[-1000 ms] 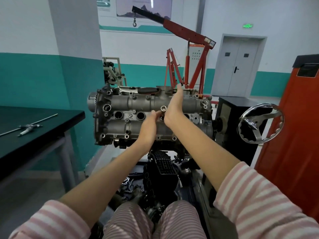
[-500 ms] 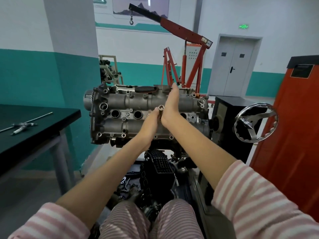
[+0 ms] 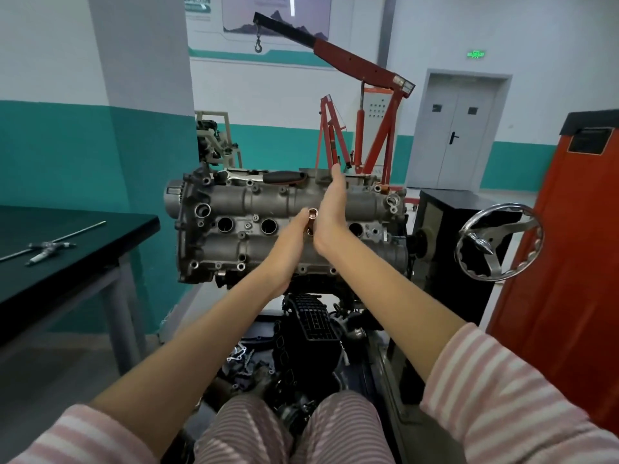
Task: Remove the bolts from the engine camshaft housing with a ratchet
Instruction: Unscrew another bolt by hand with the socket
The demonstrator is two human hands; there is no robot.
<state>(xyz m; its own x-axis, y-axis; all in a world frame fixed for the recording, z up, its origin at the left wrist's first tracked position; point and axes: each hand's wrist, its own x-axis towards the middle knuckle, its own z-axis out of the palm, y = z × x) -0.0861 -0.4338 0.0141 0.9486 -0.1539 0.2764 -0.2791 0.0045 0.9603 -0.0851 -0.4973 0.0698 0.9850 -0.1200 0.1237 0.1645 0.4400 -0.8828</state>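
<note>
The grey cast-aluminium camshaft housing (image 3: 288, 226) sits tilted up on its stand straight ahead of the person, its long axis running left to right across the view, with its face of bolt bosses and round plug wells turned toward the camera. Along its top edge lies the chrome ratchet with a black rubber handle (image 3: 268, 176), parallel to that long axis and unheld, up and to the left of both hands. The right hand (image 3: 330, 209) is the nearer one: it stands edge-on against the housing, fingers straight and pointing upward, the tips almost level with the ratchet's handle end. The left hand (image 3: 289, 242) is lower, at mid-face, its fingers curled round a short chrome socket (image 3: 312, 222) whose open end faces the camera. The two hands are pressed close together about that socket. Whether it sits on a bolt cannot be told.
</note>
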